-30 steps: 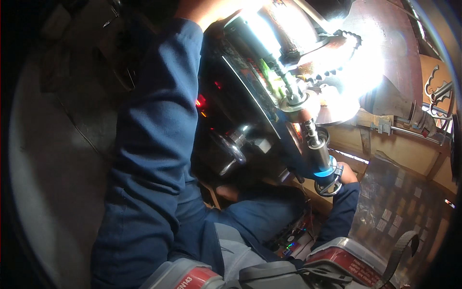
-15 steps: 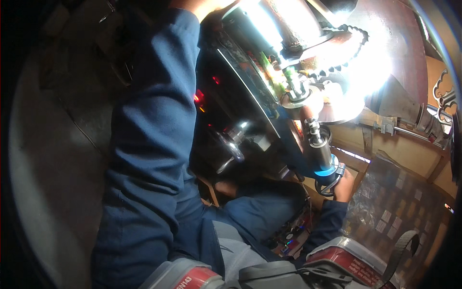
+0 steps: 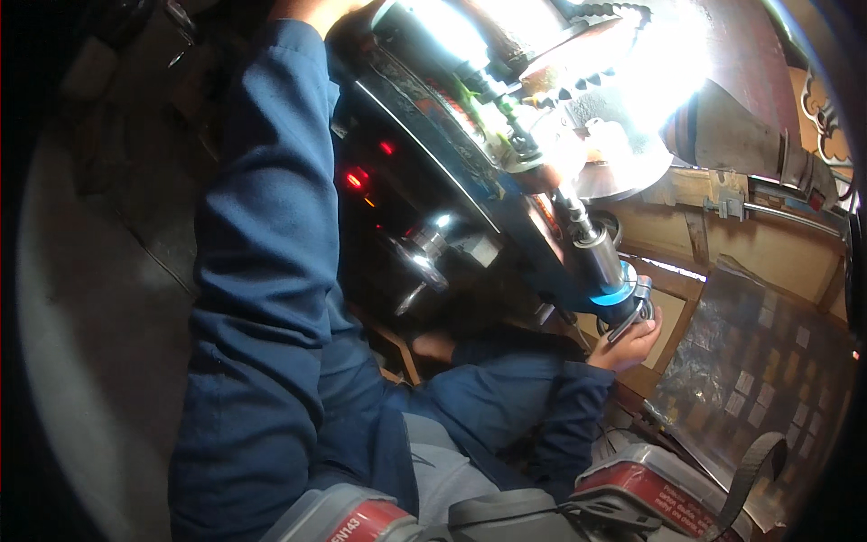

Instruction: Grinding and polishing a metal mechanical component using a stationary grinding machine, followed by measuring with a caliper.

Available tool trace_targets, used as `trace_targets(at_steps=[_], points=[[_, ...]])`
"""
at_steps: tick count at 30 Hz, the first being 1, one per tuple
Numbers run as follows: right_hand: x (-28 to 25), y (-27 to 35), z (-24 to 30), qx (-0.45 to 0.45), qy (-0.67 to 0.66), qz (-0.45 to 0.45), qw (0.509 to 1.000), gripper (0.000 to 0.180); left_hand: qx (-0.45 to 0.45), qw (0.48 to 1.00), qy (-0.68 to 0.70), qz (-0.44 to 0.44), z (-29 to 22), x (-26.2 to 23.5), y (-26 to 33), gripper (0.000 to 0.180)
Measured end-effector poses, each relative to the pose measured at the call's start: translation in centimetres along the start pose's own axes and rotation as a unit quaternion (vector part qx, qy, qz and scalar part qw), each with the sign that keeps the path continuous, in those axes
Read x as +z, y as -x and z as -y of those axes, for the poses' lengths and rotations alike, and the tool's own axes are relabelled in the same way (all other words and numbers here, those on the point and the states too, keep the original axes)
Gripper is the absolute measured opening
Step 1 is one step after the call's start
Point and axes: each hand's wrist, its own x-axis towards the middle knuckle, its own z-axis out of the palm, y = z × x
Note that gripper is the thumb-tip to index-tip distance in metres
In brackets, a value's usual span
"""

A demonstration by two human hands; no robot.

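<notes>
My right hand is closed around the black looped handle at the back end of a metal cylinder with a blue ring. A thin shiny shaft runs from that cylinder up to a brightly lit workpiece area, where glare hides the detail. My left hand reaches to the top edge beside a large shiny cylindrical machine part. Its fingers are out of view, so I cannot tell what it touches.
A segmented black flexible hose curves beside the bright lamp glare. Below the machine bed are red indicator lights and a shiny handwheel. A plastic-covered board leans at the right. Filter cases hang at my chest.
The whole view has shifted, so the machine sits further left. My right hand has come around the handle, with more of its fingers showing, and its forearm sits higher.
</notes>
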Motion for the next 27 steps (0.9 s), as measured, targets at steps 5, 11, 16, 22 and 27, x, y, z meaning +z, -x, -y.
trace_targets(at_steps=[5,11,16,22,27], points=[[2.5,3.5,-2.6,-0.040,-0.029,-0.124,0.991,0.040,-0.047,0.999,-0.015,0.016,-1.6,-0.4,0.7,0.022],[0.0,5.0,-2.6,-0.059,-0.021,-0.074,0.995,0.044,-0.034,0.999,0.011,0.032,-2.1,-0.7,0.4,0.023],[-3.6,-8.2,-3.5,0.049,-0.104,0.146,0.983,0.053,-0.032,0.992,0.088,0.081,-1.4,-0.6,0.2,0.022],[-0.6,-11.8,-5.8,0.070,-0.105,0.527,0.840,0.040,-0.002,0.999,-0.031,0.010,0.4,0.6,-1.0,0.032],[-2.4,-7.5,-3.6,-0.039,0.015,0.325,0.945,0.032,-0.033,0.999,-0.001,0.018,2.2,1.2,-1.3,0.031]])
